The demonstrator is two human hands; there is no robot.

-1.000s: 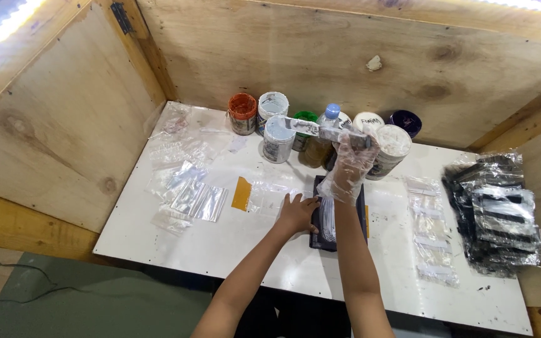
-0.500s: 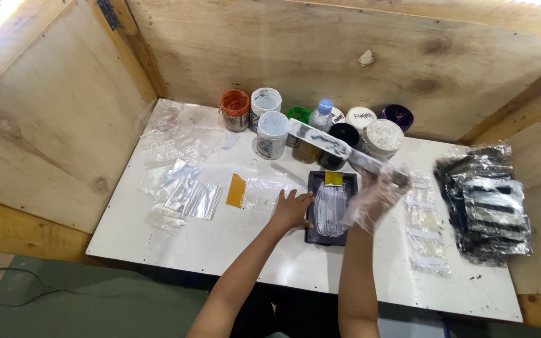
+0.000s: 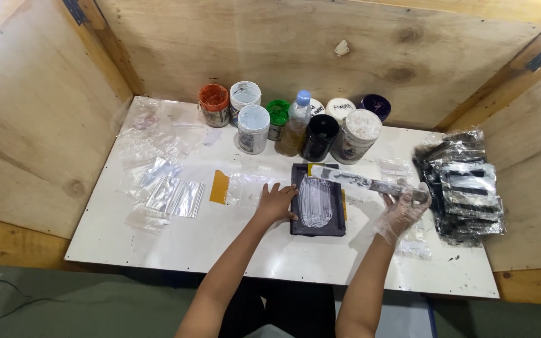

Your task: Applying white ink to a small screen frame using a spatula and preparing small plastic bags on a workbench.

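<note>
I sit at a white table (image 3: pixel 176 250) boxed in by plywood walls (image 3: pixel 233 44) behind it and on both sides. A wooden beam (image 3: pixel 7 241) runs below the left wall, beside the table's near-left corner. Under the table's front edge lies a grey-green floor (image 3: pixel 76 307), with a dark cable (image 3: pixel 7 294) across it.

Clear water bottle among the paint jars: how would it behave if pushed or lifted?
The bottle is taller and narrower than the squat jars around it, so it probably tips more easily than they would. It looks like thin clear plastic, so likely light and squashy. The black-lidded jar stands close beside it and might block a sideways fall.
</note>
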